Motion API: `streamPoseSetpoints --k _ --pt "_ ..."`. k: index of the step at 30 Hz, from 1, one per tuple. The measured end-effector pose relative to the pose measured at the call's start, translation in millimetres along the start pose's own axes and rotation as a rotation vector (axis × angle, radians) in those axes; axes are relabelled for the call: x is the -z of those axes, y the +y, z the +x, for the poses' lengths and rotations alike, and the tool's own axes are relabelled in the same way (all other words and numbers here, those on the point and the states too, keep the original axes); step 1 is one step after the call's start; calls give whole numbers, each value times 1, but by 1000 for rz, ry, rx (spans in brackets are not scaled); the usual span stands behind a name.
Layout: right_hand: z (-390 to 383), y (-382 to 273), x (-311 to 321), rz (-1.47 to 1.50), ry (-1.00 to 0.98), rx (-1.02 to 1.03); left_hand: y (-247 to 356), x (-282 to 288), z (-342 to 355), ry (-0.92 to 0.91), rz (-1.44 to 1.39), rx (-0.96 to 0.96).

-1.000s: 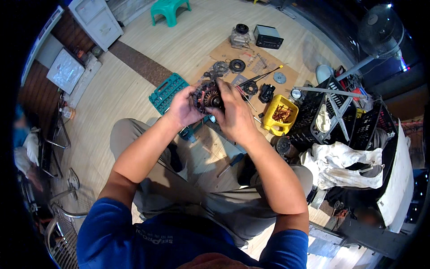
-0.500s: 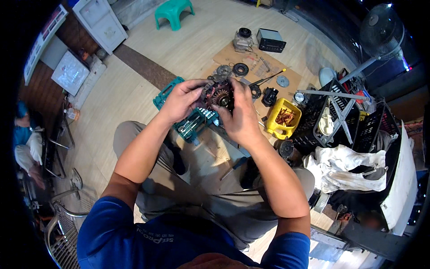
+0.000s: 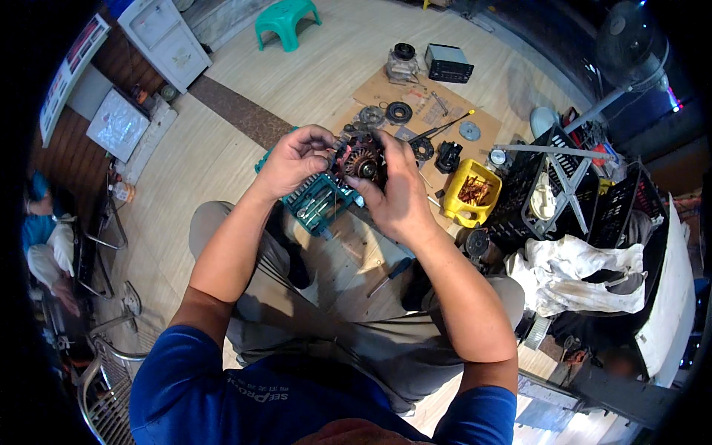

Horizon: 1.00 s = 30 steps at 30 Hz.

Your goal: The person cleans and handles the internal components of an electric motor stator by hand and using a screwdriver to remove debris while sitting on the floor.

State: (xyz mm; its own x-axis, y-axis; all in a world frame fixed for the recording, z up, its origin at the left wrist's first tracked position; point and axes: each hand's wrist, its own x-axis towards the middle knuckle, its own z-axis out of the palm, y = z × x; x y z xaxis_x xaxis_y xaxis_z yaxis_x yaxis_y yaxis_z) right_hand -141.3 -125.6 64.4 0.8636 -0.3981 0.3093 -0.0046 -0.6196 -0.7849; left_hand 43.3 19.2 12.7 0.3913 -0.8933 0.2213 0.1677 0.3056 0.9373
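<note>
My right hand [image 3: 394, 194] grips a dark, round rotor [image 3: 362, 162] with copper windings, its thumb on the front edge and fingers over the right side. My left hand [image 3: 300, 159] has its fingers curled at the rotor's left edge; whether they grip it or a small piece beside it is unclear. Just below my hands lies an open teal socket case [image 3: 315, 208], partly hidden. A screwdriver [image 3: 386, 280] rests on the floor between my legs. Metal rings and discs [image 3: 398, 112] lie beyond on cardboard [image 3: 363, 90].
A yellow container [image 3: 463, 210] of copper pieces and black crates [image 3: 512, 208] are at right, with white cloth [image 3: 564, 278] and a fan [image 3: 624, 44]. A green stool [image 3: 285, 22] stands far off, a car stereo [image 3: 449, 68] nearer. Another person [image 3: 46, 237] is at far left.
Since a second ago my left hand has moved slightly left and up, its fingers now more curled at the rotor's edge. My right hand still grips the rotor, which has shifted slightly right.
</note>
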Motion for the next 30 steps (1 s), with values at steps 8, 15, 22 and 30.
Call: streamPoseSetpoints --k 8,15,22,30 --pt "-1 1 -1 30 26 0 3 0 -5 92 206 0" --pt "-3 -1 5 -6 18 22 3 1 -7 45 222 -80" --pt "-3 -6 8 -47 40 55 1 0 -8 97 89 1" --pt "-2 -6 9 -30 47 46 -6 -3 -5 61 -101 15"
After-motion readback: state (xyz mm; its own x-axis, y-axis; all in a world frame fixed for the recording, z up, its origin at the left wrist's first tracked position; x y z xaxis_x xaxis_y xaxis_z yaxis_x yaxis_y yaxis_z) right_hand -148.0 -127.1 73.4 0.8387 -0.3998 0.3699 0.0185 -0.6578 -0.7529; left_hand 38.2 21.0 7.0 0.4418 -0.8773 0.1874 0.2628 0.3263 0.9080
